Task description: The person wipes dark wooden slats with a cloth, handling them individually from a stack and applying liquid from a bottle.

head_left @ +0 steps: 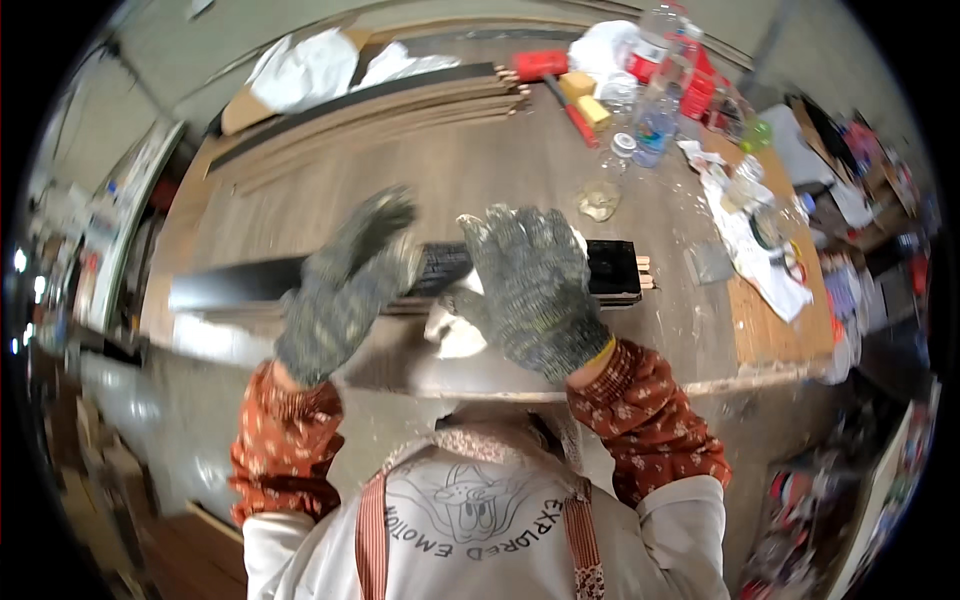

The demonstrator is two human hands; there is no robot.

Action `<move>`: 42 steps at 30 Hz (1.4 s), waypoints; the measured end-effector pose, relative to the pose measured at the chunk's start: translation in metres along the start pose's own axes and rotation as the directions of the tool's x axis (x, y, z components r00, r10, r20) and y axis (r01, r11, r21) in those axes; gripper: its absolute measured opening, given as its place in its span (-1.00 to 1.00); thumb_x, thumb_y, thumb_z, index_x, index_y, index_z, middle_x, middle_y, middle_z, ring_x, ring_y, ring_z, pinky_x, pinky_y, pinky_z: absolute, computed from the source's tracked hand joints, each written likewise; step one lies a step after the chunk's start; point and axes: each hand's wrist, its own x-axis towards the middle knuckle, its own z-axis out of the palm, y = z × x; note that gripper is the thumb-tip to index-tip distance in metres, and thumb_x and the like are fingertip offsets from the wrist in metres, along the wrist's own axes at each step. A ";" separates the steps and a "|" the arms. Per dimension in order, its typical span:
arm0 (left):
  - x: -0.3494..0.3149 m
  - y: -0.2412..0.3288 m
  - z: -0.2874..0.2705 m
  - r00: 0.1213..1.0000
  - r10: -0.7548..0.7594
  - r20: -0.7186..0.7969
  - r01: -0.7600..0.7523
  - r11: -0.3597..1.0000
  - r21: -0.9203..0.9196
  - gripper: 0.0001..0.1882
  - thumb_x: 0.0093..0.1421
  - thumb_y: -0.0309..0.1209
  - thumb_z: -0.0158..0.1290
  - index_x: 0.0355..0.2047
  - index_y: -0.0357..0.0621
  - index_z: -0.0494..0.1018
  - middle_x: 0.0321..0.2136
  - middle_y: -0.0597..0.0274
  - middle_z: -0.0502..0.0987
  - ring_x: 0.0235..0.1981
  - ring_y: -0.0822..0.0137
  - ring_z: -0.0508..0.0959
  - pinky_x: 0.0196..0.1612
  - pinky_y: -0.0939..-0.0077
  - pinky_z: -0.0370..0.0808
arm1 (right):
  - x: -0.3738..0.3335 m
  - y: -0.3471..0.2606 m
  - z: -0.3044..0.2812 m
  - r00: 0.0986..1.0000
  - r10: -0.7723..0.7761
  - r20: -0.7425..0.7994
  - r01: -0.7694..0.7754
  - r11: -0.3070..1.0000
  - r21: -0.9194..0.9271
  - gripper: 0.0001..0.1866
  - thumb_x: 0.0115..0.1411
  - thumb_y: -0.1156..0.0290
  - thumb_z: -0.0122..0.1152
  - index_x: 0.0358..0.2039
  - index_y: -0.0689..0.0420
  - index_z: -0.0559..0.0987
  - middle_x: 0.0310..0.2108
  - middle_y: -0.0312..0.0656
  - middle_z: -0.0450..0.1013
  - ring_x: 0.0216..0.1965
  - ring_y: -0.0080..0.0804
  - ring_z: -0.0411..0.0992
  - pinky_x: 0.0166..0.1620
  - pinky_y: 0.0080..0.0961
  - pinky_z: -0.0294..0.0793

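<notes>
A: Layout?
B: Tabletop (470, 165) fills mid-frame; black board (240, 282) lies across centre.
A: Over it?
B: Left hand (345, 280), blurred, open, centre-left; right hand (535, 290), flat, fingers extended, over white cloth (455, 332), centre.

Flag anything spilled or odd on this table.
Beyond the right hand, a yellowish patch looks odd: irregular, possibly spilled glue, though I can't be sure. Pale specks also dot the right of the table.
</notes>
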 end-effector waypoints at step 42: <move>-0.019 -0.044 -0.038 0.915 0.213 0.342 -0.402 0.455 0.795 -0.22 0.13 0.06 0.02 0.17 -0.33 0.22 -0.22 -0.10 0.43 -0.21 0.01 0.43 -0.08 0.12 0.35 | 0.011 -0.031 0.007 0.927 0.371 -0.063 -0.369 0.867 -0.335 -0.63 0.01 0.19 0.17 -0.22 0.15 0.56 -0.24 -0.06 0.46 -0.15 -0.15 0.41 -0.07 -0.23 0.38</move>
